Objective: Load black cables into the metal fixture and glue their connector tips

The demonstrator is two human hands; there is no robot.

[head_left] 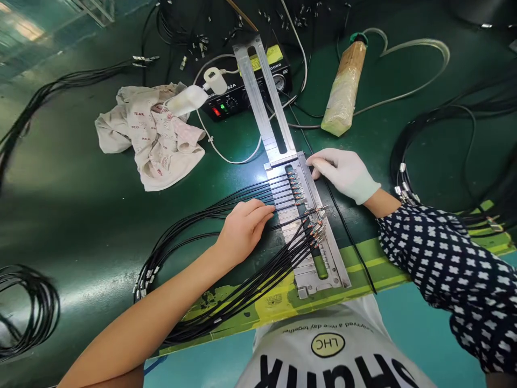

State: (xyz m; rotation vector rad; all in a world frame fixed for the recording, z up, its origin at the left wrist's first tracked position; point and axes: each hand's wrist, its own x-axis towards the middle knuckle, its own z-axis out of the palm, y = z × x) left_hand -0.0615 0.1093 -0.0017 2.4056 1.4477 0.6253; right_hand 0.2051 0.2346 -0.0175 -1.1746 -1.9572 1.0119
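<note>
Far left edge: a coil of black cable [44,302] is lying on the green mat, apparently parked away from the working area. Rightward, on the far side, a crumpled cloth [147,137] is lying with a white bottle [188,101] leaning across it, perhaps kept within reach.

A row of black cables [177,223] is curving in from the left, its tips lying side by side across a metal fixture [335,264]; the spacing is presumably keeping each tip separate. A control box [238,90] is standing beyond.

The bare left hand [244,229] is resting at the fixture's left edge, thumb and fingers close together over one cable, probably steadying it; whether they are pinching it I cannot tell. Nearer, a loose bundle [258,283] is crossing the fixture's near part, tips piled together.

The gloved right hand [345,172] is curling at the fixture's right edge, thumb and forefinger narrowly spaced, perhaps bracing the rail; cannot tell whether anything is being gripped.

Far right of the fixture, a wrapped block [345,91] is lying beside a clear tube. Farther right, more coiled cable is sitting near the patterned sleeve [428,242].
</note>
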